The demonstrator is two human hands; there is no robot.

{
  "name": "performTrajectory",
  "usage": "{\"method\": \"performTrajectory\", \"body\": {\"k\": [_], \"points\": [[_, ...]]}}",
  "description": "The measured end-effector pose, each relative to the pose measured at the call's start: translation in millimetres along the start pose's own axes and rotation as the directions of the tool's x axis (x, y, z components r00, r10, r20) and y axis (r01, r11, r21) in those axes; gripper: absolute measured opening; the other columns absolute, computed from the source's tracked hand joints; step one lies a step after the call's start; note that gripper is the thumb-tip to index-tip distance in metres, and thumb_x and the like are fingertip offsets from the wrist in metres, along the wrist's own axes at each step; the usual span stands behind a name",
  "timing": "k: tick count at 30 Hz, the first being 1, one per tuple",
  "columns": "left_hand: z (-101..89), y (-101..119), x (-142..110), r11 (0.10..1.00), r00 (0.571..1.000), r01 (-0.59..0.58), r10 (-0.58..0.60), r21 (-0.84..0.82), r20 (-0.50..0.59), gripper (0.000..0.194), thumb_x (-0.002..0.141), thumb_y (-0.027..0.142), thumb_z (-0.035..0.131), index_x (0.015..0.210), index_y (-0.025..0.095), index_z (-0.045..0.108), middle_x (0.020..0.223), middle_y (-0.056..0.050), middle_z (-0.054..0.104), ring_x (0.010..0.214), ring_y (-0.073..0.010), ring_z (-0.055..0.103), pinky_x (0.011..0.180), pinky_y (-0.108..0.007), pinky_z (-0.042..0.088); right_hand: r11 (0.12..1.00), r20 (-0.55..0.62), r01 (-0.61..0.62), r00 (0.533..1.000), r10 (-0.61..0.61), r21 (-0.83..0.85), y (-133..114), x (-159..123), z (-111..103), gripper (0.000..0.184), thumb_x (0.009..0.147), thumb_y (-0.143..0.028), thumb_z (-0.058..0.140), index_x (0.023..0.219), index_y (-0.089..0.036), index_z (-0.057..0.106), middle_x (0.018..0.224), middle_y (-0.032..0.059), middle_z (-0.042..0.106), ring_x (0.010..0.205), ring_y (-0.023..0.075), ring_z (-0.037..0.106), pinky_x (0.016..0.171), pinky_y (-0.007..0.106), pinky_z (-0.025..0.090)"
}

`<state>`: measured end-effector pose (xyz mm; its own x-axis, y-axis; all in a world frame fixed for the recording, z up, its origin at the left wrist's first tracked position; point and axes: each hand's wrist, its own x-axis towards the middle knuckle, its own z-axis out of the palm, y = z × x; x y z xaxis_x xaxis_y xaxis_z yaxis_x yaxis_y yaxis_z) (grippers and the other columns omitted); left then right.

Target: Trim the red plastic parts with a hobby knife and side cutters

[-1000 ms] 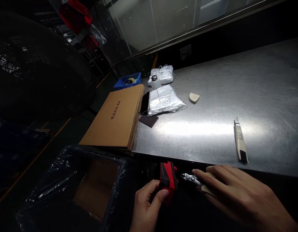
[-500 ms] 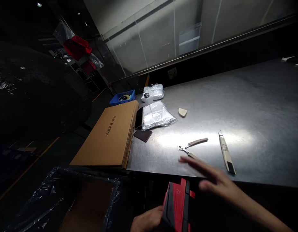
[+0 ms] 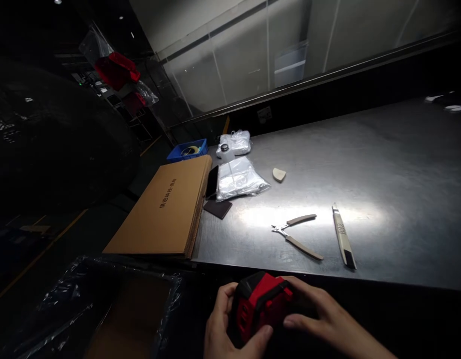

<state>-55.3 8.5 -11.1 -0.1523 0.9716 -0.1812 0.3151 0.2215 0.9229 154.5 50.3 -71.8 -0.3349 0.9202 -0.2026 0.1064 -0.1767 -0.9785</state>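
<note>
Both my hands are closed around a chunky red-and-black casing (image 3: 260,304), which I hold just off the near edge of the bench at 6 o'clock. It has hard, angular plastic shells, and I can't tell exactly what it is. My left hand (image 3: 223,319) cups its left side, with the thumb curled across the front. My right hand (image 3: 324,319) comes in from 4 o'clock, its fingers (image 3: 303,323) bent over the right side. A moment ago my right fingers had a pair of pliers against this casing; now they lie on the bench and both hands share the casing.

Those pliers (image 3: 294,234) sit at 12 o'clock on the brushed stainless steel bench (image 3: 383,169), with bright jaws and tan handles spread apart. Just to their right, at 1 o'clock, lies a slim cream-and-black utility knife (image 3: 343,239). At 9 o'clock, below the bench edge, is an open box lined with crinkled clear plastic (image 3: 129,309).

Farther out at 11 o'clock is a flat stack of corrugated cardboard (image 3: 166,209), beside a dark brown pad (image 3: 217,208) and a glossy plastic bag (image 3: 238,178). Beyond them are a cream wedge (image 3: 279,174), a metal-capped white bottle (image 3: 225,152), another bag (image 3: 234,143) and a blue plastic crate (image 3: 187,150).
</note>
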Motion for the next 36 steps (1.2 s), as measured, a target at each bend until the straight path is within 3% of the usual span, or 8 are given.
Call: {"method": "performTrajectory", "body": {"k": [6, 10, 16, 19, 24, 27, 31, 36], "points": [[-5.1, 1.2, -4.1, 0.961, 0.994, -0.109, 0.104, 0.254, 0.035, 0.050, 0.066, 0.015, 0.069, 0.114, 0.028, 0.066, 0.099, 0.001, 0.076, 0.089, -0.0213, 0.072, 0.083, -0.029, 0.053, 0.938, -0.158, 0.156, 0.964, -0.213, -0.310, -18.2, -1.9, -30.0, 0.030, 0.087, -0.047, 0.065, 0.110, -0.030, 0.075, 0.107, 0.0063, 0.078, 0.098, 0.0260, 0.074, 0.086, 0.036, 0.061], [-4.7, -1.8, -4.9, 0.954, 0.985, -0.169, 0.157, 0.246, 0.066, 0.054, 0.065, 0.009, 0.068, 0.114, 0.030, 0.065, 0.102, 0.004, 0.076, 0.091, -0.0193, 0.072, 0.084, -0.026, 0.053, 0.867, -0.009, 0.383, 0.913, -0.407, -0.319, -37.4, -1.1, -8.0, 0.016, 0.094, -0.034, 0.060, 0.099, -0.029, 0.074, 0.092, 0.0022, 0.077, 0.083, 0.0177, 0.074, 0.072, 0.025, 0.058], [-3.4, -2.5, -5.2, 0.944, 0.989, -0.139, 0.115, 0.298, 0.097, 0.050, 0.066, 0.009, 0.066, 0.112, 0.028, 0.064, 0.098, 0.003, 0.076, 0.089, -0.0209, 0.072, 0.082, -0.028, 0.052, 0.850, 0.057, 0.373, 0.923, -0.380, -0.372, -37.7, 9.3, 3.6, 0.020, 0.098, -0.036, 0.054, 0.093, -0.025, 0.070, 0.082, 0.0005, 0.071, 0.073, 0.0150, 0.069, 0.064, 0.025, 0.053], [-4.0, -3.3, -2.2, 0.959, 0.993, -0.041, 0.008, 0.280, 0.119, 0.046, 0.065, 0.011, 0.068, 0.108, 0.026, 0.063, 0.095, 0.002, 0.076, 0.088, -0.0225, 0.071, 0.082, -0.030, 0.052, 0.730, -0.088, 0.274, 0.905, -0.416, -0.626, -33.0, 18.4, -30.0, 0.030, 0.099, -0.047, 0.048, 0.102, -0.026, 0.069, 0.094, 0.0034, 0.074, 0.079, 0.0206, 0.071, 0.065, 0.032, 0.056], [-4.2, -5.3, -0.9, 0.973, 0.986, 0.079, -0.108, 0.217, 0.127, 0.044, 0.064, 0.012, 0.069, 0.103, 0.027, 0.056, 0.087, 0.005, 0.075, 0.078, -0.0191, 0.069, 0.074, -0.028, 0.049, 0.410, -0.363, -0.198, 0.852, -0.376, -0.890, -33.2, 29.4, -92.4, 0.061, 0.099, -0.060, 0.026, 0.131, -0.019, 0.058, 0.122, 0.0171, 0.066, 0.094, 0.0352, 0.068, 0.063, 0.044, 0.054], [-2.5, -5.8, -3.0, 0.967, 0.991, -0.032, -0.002, 0.253, 0.133, 0.037, 0.069, 0.012, 0.065, 0.101, 0.027, 0.057, 0.084, 0.004, 0.072, 0.077, -0.0193, 0.068, 0.073, -0.028, 0.048, 0.389, -0.527, -0.420, 0.820, -0.225, -0.820, -33.5, 38.7, -108.9, 0.070, 0.098, -0.060, 0.029, 0.136, -0.006, 0.052, 0.109, 0.0266, 0.066, 0.096, 0.0434, 0.065, 0.061, 0.047, 0.051], [0.0, -2.3, -4.9, 0.962, 0.973, -0.179, 0.141, 0.207, 0.185, 0.035, 0.072, 0.011, 0.065, 0.104, 0.026, 0.064, 0.090, 0.002, 0.067, 0.081, -0.0184, 0.066, 0.074, -0.028, 0.048, 0.406, -0.527, -0.429, 0.834, -0.164, -0.807, -28.3, 51.6, -116.8, 0.058, 0.098, -0.045, 0.028, 0.127, -0.003, 0.056, 0.106, 0.0298, 0.063, 0.100, 0.0482, 0.061, 0.066, 0.050, 0.048], [-2.0, 6.5, -6.6, 0.992, 0.976, -0.037, 0.009, 0.123, 0.220, 0.043, 0.065, 0.004, 0.072, 0.103, 0.024, 0.070, 0.095, 0.000, 0.067, 0.087, -0.0185, 0.065, 0.077, -0.026, 0.048, 0.556, -0.521, -0.354, 0.836, -0.172, -0.752, -19.0, 25.9, -111.3, 0.058, 0.096, -0.055, 0.020, 0.129, -0.021, 0.054, 0.103, 0.0186, 0.069, 0.086, 0.0383, 0.067, 0.070, 0.050, 0.052]]}}
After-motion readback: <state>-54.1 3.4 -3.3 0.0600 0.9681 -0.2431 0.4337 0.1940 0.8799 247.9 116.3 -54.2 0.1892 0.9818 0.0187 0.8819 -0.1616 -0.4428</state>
